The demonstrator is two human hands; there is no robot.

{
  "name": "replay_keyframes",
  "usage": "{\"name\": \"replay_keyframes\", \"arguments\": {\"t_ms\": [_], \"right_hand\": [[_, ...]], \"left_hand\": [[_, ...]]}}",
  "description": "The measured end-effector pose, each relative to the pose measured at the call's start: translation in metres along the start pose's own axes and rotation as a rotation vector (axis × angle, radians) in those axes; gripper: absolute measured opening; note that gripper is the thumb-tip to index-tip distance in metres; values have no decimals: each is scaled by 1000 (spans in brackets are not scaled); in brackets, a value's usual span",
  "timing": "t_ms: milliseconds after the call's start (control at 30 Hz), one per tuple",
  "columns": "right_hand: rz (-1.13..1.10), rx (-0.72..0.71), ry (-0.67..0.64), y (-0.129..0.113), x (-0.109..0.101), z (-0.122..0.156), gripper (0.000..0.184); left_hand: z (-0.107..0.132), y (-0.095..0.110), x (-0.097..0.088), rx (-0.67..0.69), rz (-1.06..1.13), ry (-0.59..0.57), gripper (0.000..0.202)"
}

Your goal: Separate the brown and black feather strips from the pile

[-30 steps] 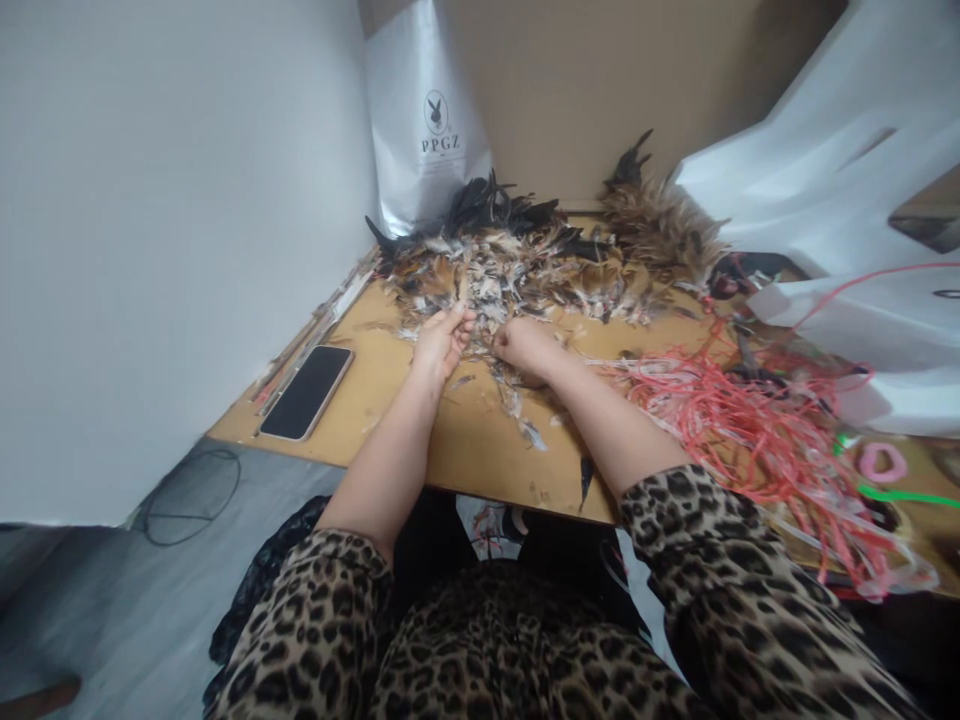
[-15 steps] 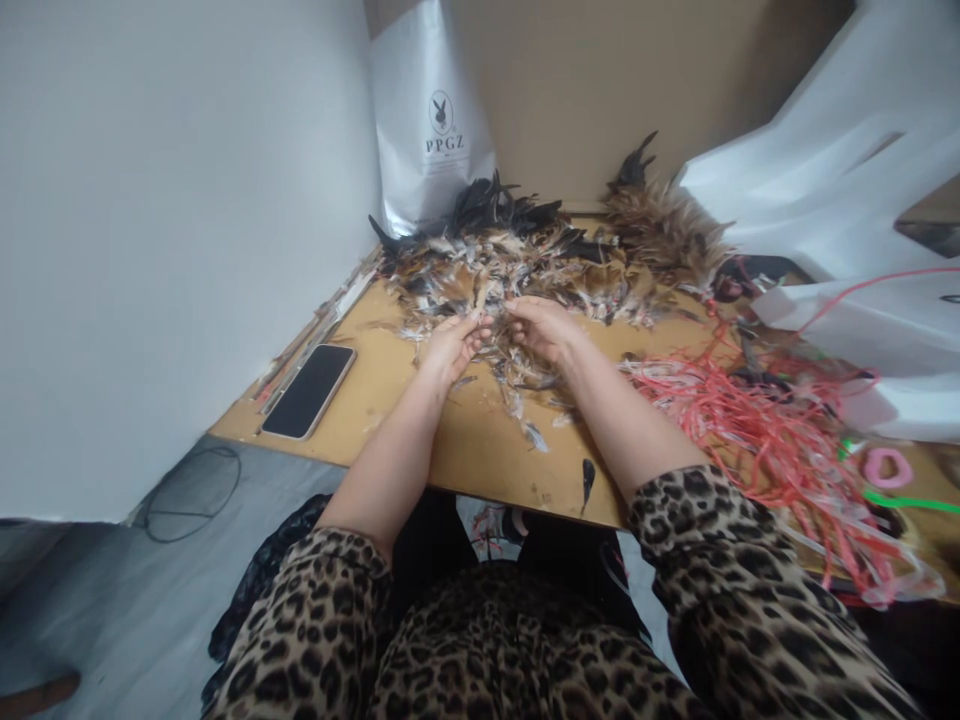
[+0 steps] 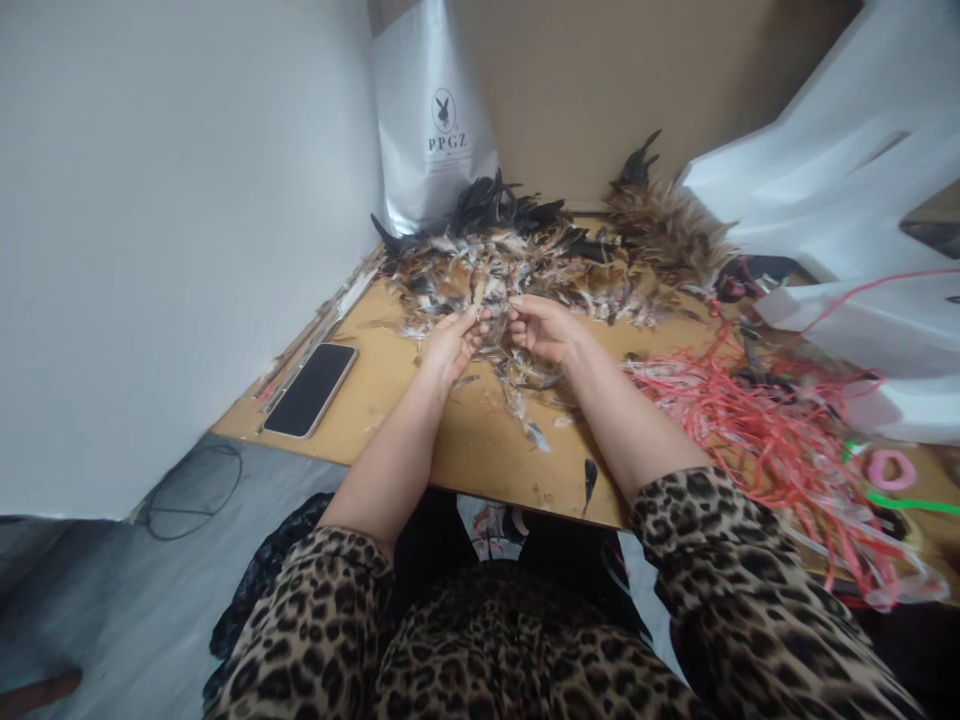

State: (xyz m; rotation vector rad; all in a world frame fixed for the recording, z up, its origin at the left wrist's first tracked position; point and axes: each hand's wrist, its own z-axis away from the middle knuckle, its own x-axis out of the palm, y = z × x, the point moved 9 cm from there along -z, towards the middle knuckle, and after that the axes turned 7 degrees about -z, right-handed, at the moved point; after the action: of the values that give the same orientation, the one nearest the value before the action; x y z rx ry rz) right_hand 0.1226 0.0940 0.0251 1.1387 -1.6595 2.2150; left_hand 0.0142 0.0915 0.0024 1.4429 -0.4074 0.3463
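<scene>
A heap of brown, white and black feathers [image 3: 457, 268] covers the back middle of the table. My left hand [image 3: 454, 345] is closed in a pinch at its front edge, with a light brown feather [image 3: 478, 285] standing up from the fingertips. Just to the right, my right hand [image 3: 546, 328] is pinched too, thumb against forefinger. Whatever lies between its fingertips is too small to make out. A narrow gap separates the two hands. Loose feathers [image 3: 516, 400] lie on the tabletop below them, and a single dark feather [image 3: 590, 485] rests near the front edge.
A phone [image 3: 311, 390] lies on the table [image 3: 390, 400] at left. Tangled red and clear strips [image 3: 757, 430] spread at right, near a pink ring [image 3: 891, 468]. A brown feather bundle [image 3: 667, 225], a silver bag [image 3: 431, 130] and white bags [image 3: 810, 190] stand behind.
Both hands stay at the front of the heap in nearly the same pinch. The right hand has shifted very slightly right, and the view has moved a little.
</scene>
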Motion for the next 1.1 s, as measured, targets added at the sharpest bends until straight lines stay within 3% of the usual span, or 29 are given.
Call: {"name": "replay_keyframes", "arguments": {"t_ms": [467, 733, 900, 1000, 1100], "right_hand": [[147, -20, 45, -5, -18, 0, 22], [171, -16, 2, -18, -28, 2, 26], [177, -34, -21, -20, -24, 3, 27], [180, -56, -12, -19, -18, 3, 29], [175, -73, -5, -18, -10, 3, 31]], "left_hand": [[4, -15, 18, -117, -17, -216, 5], [0, 1, 2, -39, -85, -116, 15], [-3, 17, -13, 126, -254, 62, 21], [-1, 20, -5, 164, -228, 16, 21], [2, 13, 6, 113, -160, -88, 19]]}}
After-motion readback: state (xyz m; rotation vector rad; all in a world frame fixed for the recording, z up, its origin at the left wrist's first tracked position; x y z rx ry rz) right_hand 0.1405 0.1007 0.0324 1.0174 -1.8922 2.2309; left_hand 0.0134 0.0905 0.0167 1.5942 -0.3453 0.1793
